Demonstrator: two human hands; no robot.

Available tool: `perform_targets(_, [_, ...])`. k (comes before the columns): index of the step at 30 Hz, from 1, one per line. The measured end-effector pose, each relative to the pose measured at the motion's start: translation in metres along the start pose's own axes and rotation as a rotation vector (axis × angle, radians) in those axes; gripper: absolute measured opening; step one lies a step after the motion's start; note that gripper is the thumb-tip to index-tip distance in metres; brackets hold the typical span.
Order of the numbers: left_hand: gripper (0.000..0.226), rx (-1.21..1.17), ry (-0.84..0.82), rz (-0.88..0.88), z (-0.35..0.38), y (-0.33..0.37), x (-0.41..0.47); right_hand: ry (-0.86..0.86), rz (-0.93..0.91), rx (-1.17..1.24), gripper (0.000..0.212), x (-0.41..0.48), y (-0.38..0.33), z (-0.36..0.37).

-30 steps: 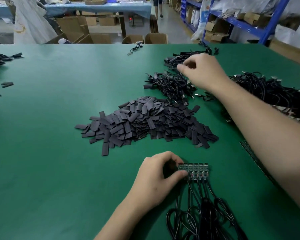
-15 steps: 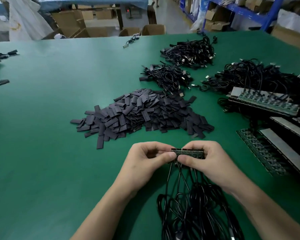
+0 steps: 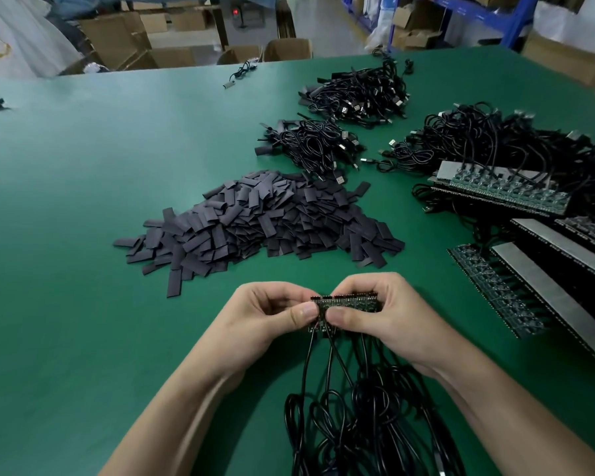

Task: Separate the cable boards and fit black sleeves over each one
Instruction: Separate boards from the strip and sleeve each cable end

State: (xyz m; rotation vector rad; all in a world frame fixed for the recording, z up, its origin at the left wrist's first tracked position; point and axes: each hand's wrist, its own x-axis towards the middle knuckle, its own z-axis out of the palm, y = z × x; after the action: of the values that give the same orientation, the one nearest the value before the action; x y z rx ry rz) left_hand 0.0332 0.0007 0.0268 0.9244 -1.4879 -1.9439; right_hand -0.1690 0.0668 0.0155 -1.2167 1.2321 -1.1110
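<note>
Near the front of the green table [image 3: 83, 304], a short strip [image 3: 349, 304] of joined cable boards sits between both hands, its long side running left to right. The left hand [image 3: 272, 321] pinches the strip's left end, thumb tip on the near face and curled fingers behind. The right hand [image 3: 389, 314] grips the rest of the strip the same way, with its thumb just beside the left thumb and the two nearly touching. Whether the strip rests on the table or is held a little above it cannot be told. Black cables [image 3: 358, 424] run down from the boards toward the person and gather in a loose tangle between the forearms. Beyond the hands lies a broad pile of flat black sleeves [image 3: 265, 221], spread across the middle of the table, apart from the strip. Past the pile, toward the far right, lie three bundles [image 3: 313, 146] of black cables with metal plugs, the largest of them at the right. Long panels [image 3: 502, 194] of unseparated boards lie at the right edge, some stacked on cables. A lone cable [image 3: 241, 73] lies near the far edge. Behind the table stand cardboard boxes [image 3: 117, 39] and blue shelving [image 3: 488, 15].
</note>
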Motion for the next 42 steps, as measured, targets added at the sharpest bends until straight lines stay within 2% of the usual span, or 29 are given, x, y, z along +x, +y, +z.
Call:
perform_targets(9, [0.016, 0.004, 0.024, 0.012, 0.001, 0.0, 0.0, -0.002, -0.019, 0.056, 0.007, 0.001, 0.002, 0.0])
perform_targets(12, [0.008, -0.036, -0.021, 0.012, 0.003, -0.002, -0.002, -0.056, -0.024, 0.139, 0.008, 0.0, 0.0, 0.001])
perform_targets(14, [0.015, -0.052, -0.055, 0.012, 0.003, -0.002, -0.003, -0.079, -0.021, 0.152, 0.006, 0.0, -0.003, 0.0])
perform_targets(16, [0.02, -0.055, -0.024, 0.002, 0.004, -0.003, -0.002, -0.043, 0.0, 0.076, 0.005, 0.0, -0.004, -0.003])
perform_targets(20, [0.02, -0.023, 0.124, 0.057, 0.0, -0.002, 0.001, 0.083, 0.008, -0.236, 0.011, -0.002, -0.001, -0.006])
perform_targets(24, [0.011, 0.097, 0.136, 0.216, -0.007, 0.002, 0.0, 0.164, -0.279, -0.587, 0.031, -0.006, -0.004, 0.005])
perform_targets(26, [0.015, 0.157, 0.132, 0.265, -0.005, 0.002, 0.001, 0.166, -0.349, -0.628, 0.035, -0.007, -0.004, 0.013])
perform_targets(28, [0.012, 0.163, 0.083, 0.296, -0.002, 0.003, 0.001, 0.159, -0.334, -0.54, 0.029, -0.008, -0.002, 0.019])
perform_targets(30, [0.015, 0.224, 0.088, 0.332, -0.003, 0.005, 0.002, 0.088, -0.247, -0.351, 0.019, -0.009, -0.005, 0.021])
perform_targets(33, [0.017, 0.546, 0.295, 0.358, -0.017, 0.012, 0.013, -0.072, -0.184, 0.129, 0.015, -0.013, -0.016, 0.015])
perform_targets(35, [0.024, 0.842, 0.453, 0.387, -0.027, 0.018, 0.026, -0.106, -0.18, 0.462, 0.017, -0.017, -0.022, 0.005])
perform_targets(37, [0.032, 1.052, 0.53, 0.402, -0.034, 0.026, 0.042, -0.103, -0.185, 0.698, 0.025, -0.019, -0.027, -0.007])
perform_targets(40, [0.046, 1.28, 0.543, 0.336, -0.042, 0.032, 0.066, -0.122, -0.17, 0.901, 0.024, -0.017, -0.032, -0.02])
perform_targets(42, [0.054, 1.399, 0.523, 0.287, -0.045, 0.033, 0.078, -0.106, -0.106, 0.887, 0.021, -0.016, -0.031, -0.024])
